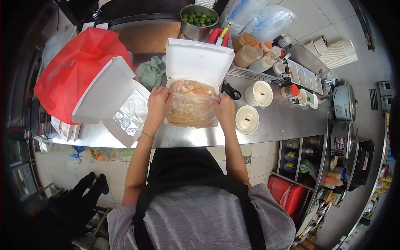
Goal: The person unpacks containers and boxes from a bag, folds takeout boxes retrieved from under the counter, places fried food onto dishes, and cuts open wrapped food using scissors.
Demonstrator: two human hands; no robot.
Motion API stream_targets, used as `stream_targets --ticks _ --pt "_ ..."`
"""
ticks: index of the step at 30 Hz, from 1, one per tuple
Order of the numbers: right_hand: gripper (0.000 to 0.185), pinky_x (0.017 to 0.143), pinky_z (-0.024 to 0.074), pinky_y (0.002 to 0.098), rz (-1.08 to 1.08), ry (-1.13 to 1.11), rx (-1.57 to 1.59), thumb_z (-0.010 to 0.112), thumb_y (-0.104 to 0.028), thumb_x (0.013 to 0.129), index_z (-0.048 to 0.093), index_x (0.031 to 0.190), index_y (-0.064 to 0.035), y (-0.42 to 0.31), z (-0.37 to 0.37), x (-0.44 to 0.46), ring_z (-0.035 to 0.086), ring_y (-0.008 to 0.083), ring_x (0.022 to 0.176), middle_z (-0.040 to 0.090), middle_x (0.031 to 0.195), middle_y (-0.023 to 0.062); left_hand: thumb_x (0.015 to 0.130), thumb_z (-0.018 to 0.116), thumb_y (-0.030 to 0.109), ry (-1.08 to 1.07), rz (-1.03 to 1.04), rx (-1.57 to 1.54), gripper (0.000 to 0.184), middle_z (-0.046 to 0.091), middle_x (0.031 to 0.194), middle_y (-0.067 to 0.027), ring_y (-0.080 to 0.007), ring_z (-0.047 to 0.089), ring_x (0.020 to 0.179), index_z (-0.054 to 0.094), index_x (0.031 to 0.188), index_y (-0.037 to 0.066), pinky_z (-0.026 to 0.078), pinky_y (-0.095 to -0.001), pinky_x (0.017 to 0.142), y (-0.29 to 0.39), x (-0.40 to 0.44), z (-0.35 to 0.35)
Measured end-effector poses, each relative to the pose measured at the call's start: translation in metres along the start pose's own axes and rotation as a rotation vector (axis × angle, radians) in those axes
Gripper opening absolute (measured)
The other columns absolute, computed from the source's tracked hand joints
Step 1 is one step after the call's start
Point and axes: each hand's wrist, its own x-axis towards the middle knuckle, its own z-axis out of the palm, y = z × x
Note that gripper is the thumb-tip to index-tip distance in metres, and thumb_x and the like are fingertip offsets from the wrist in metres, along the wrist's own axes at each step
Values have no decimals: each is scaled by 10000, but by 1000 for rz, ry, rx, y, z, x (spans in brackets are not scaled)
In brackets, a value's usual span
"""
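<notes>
An open white cardboard box (200, 58) stands on the counter in front of me, its lid raised at the back. Inside lies food that looks like noodles (191, 114), with orange pieces (193, 88) toward the rear, under clear plastic film (193, 100). At the box's left side, my left hand (158, 104) pinches the film's edge. My right hand (225, 109) grips the film at the opposite side. The film stretches between both hands across the food. Two lidded white tubs, one (247, 119) nearer and one (259, 93) farther, stand right of my right hand.
Left is another open white box (104, 91) with foil (131, 109) inside, beside a red plastic bag (83, 68). A green cloth (150, 71), black scissors (230, 90), sauce bottles (246, 55) and a pot of green limes (199, 18) surround the box. Someone's dark-clad legs (85, 191) show lower left.
</notes>
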Motion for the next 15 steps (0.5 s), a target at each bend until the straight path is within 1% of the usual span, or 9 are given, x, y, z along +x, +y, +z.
stream_targets --ticks 2,3,5,6,9,11,13,14,15 --pt "107 630 459 455 -67 96 107 601 -108 753 572 821 -31 0 1 0 573 398 748 565 888 166 676 666 61 57 10 -38 135 573 792 -63 -250 497 774 626 803 38 422 -353 667 3 -1 -2" --pt "107 630 459 455 -85 87 107 601 -108 753 572 821 -31 -2 1 0 573 398 748 565 888 166 676 666 61 72 -2 -33 135 573 792 -63 -250 497 774 626 803 38 422 -353 667 3 -2 -2" --pt "94 627 447 460 -158 190 156 575 -71 767 541 840 -21 -9 0 -3 558 391 737 559 832 163 665 662 74 25 43 119 149 571 794 -49 -244 504 790 632 808 50 418 -352 668 1 -5 -1" --pt "98 628 444 453 -184 191 154 556 -42 777 529 866 -14 -15 -3 -4 553 381 736 549 793 164 658 648 75 36 57 188 139 559 783 -34 -234 507 804 635 796 68 410 -346 662 1 -6 1" --pt "99 627 444 444 -238 187 134 559 -39 777 534 866 -5 -22 -6 -1 557 380 738 556 812 176 661 627 64 146 114 223 125 543 783 -29 -227 504 806 623 785 76 400 -346 656 7 -4 3" --pt "105 629 448 432 -259 177 137 560 -31 775 540 870 7 -23 -2 0 565 376 745 569 831 193 654 617 54 170 109 250 107 533 792 -35 -223 505 798 596 758 68 394 -352 652 18 -6 9" --pt "93 630 451 428 -241 182 151 567 -23 765 553 850 13 -21 3 1 569 381 736 582 823 202 661 586 77 222 145 279 93 532 818 -43 -218 507 797 573 751 60 390 -360 658 31 -11 17" --pt "76 608 458 400 -249 164 139 576 -28 764 559 819 21 -22 0 1 587 344 691 588 792 196 661 586 77 236 126 289 93 532 818 -43 -218 507 797 573 751 60 390 -360 658 37 -13 21" --pt "76 608 458 400 -269 149 139 576 -28 764 559 819 21 -23 -3 1 587 344 691 588 792 196 669 566 100 251 154 306 82 526 817 -44 -210 506 793 564 743 64 385 -355 655 43 -16 25"
